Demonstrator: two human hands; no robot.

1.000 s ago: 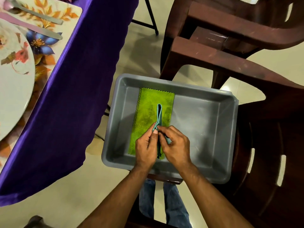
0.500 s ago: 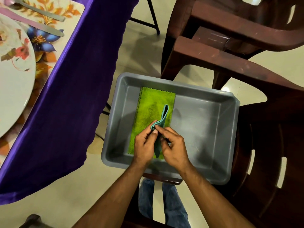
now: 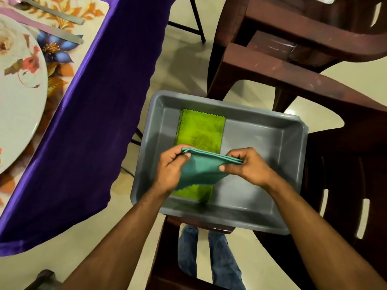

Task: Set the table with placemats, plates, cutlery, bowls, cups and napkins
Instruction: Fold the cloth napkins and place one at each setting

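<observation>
A teal cloth napkin [image 3: 201,170] is held up over a grey plastic tub [image 3: 261,143]. My left hand [image 3: 170,170] pinches its left top corner and my right hand [image 3: 247,166] pinches its right top corner, so the cloth hangs spread between them. Under it, on the tub's floor, lies a folded green napkin [image 3: 202,130], partly hidden by the teal one. At the far left a floral plate [image 3: 18,97] sits on a floral placemat [image 3: 56,74], with cutlery [image 3: 56,34] beside it.
The table wears a purple cloth [image 3: 88,143] that hangs down at the left. The tub rests on a brown plastic chair [image 3: 345,185]; more brown chairs [image 3: 293,38] stand behind it. My jeans [image 3: 219,262] show below, over a pale tiled floor.
The teal napkin was a narrow folded strip pinched by both hands close together. Now my hands have moved apart and lifted it, spreading it sideways above the green napkin.
</observation>
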